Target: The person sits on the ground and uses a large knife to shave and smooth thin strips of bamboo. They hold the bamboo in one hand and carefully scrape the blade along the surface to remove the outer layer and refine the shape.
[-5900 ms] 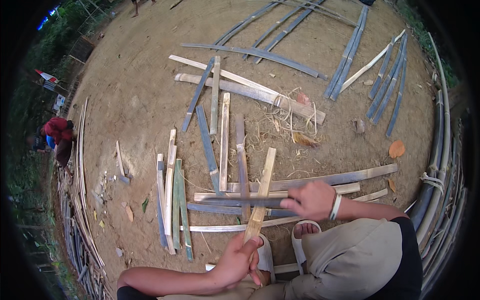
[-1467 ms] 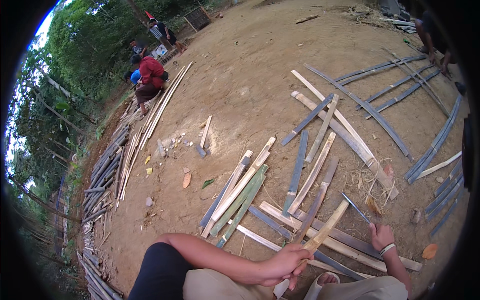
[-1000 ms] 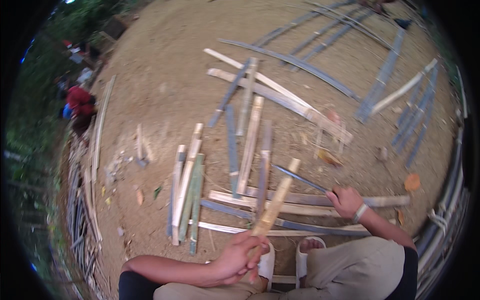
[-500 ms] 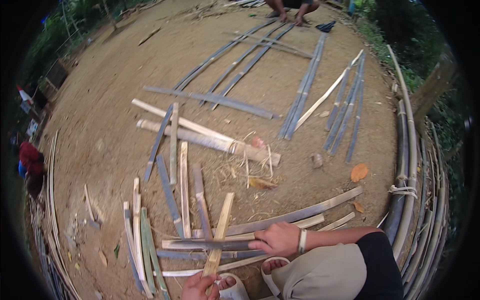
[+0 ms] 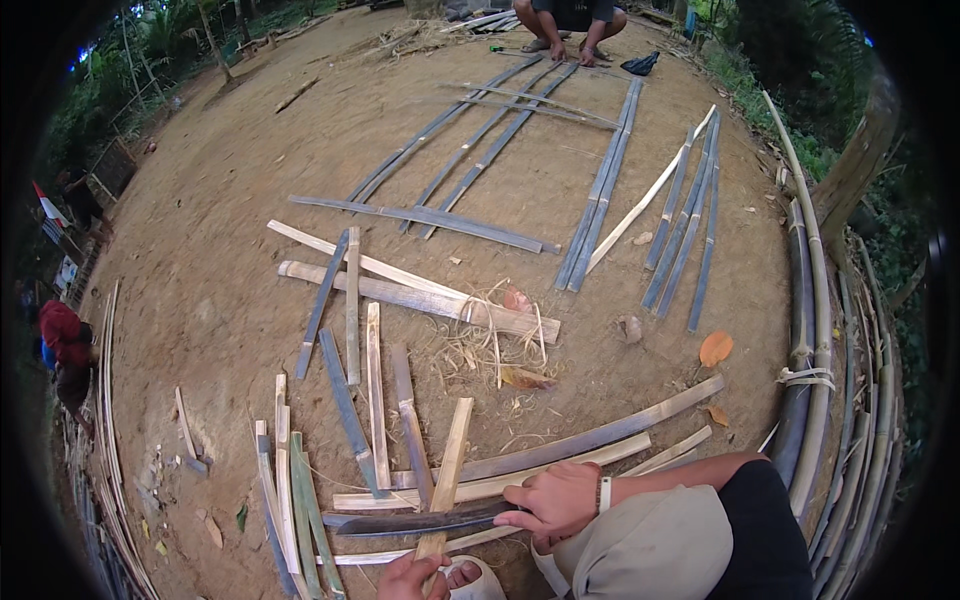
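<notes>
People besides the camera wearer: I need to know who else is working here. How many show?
2, though more may be hidden. One crouches at the top edge, only legs showing; one in red sits at the left edge by the bamboo poles.

Right hand point(image 5: 553, 500) gripping the handle of a long dark blade point(image 5: 415, 520) laid flat across split bamboo strips point(image 5: 375, 395) on bare earth. Left hand point(image 5: 410, 577), at the lower edge, closed around the near end of a pale bamboo slat point(image 5: 448, 470). Long bamboo poles point(image 5: 810, 330) border the right side.
</notes>
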